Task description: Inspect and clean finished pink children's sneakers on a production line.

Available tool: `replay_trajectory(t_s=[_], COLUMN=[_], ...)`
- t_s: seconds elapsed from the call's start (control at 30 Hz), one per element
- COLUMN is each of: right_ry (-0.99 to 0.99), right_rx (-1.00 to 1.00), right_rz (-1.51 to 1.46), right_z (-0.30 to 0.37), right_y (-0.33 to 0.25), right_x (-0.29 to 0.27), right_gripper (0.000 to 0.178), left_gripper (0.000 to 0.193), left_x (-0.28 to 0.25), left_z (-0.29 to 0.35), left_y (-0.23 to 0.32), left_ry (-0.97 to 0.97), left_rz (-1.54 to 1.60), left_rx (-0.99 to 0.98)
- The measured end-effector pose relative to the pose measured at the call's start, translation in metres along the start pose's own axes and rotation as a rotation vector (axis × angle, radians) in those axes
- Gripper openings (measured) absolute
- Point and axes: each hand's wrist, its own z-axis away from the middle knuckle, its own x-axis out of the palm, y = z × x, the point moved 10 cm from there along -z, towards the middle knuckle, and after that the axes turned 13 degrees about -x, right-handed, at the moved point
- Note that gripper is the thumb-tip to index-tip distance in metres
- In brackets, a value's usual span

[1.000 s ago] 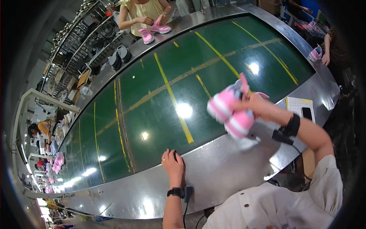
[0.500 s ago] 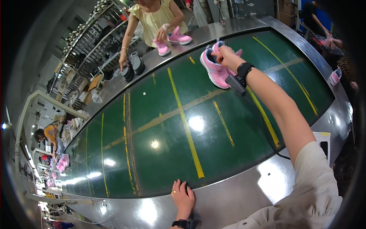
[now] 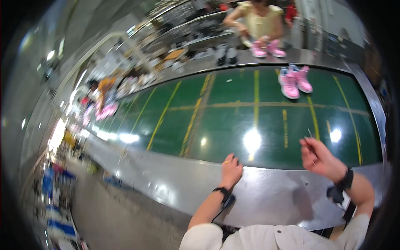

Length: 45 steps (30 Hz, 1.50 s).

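My left hand (image 3: 231, 170) rests flat on the steel rim (image 3: 166, 183) by the green belt (image 3: 233, 121). My right hand (image 3: 318, 157) pinches a thin tool (image 3: 309, 133). The pink shoes (image 3: 294, 81) sit far across the belt.

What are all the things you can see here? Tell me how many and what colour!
Pink shoes: two, pink, side by side on the green belt, far right.
Second pink shoes: two, pink, on the far metal edge, at another person's hands.
Dark shoes: two, dark, far metal edge.
Conveyor belt: one, green with yellow lines.
Metal edge: one, silver, near side.
Left hand: one, resting on the metal edge.
Right hand: one, holding a thin tool.
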Motion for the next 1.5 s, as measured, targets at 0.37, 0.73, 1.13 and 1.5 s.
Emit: replay_trajectory(t_s=[0.37,0.73,1.13,1.5], right_ry=[0.251,0.119,0.195,0.236], right_rx=[-0.491,-1.212,-1.198,-1.075], right_rz=[0.536,1.579,1.567,1.578], right_z=[0.017,0.064,0.061,0.089], right_y=[0.122,0.131,0.096,0.101], right_x=[-0.18,-0.115,-0.1,-0.113], right_gripper=[0.031,0.026,0.008,0.016], left_gripper=[0.03,0.028,0.031,0.028], left_x=[0.005,-0.009,0.016,0.013], left_z=[0.001,0.019,-0.003,0.009], left_y=[0.004,0.006,0.001,0.033], left_ry=[-0.079,-0.014,-0.049,-0.109], left_rz=[-0.009,-0.024,-0.053,-0.132], left_rx=[-0.124,-0.138,0.087,-0.019])
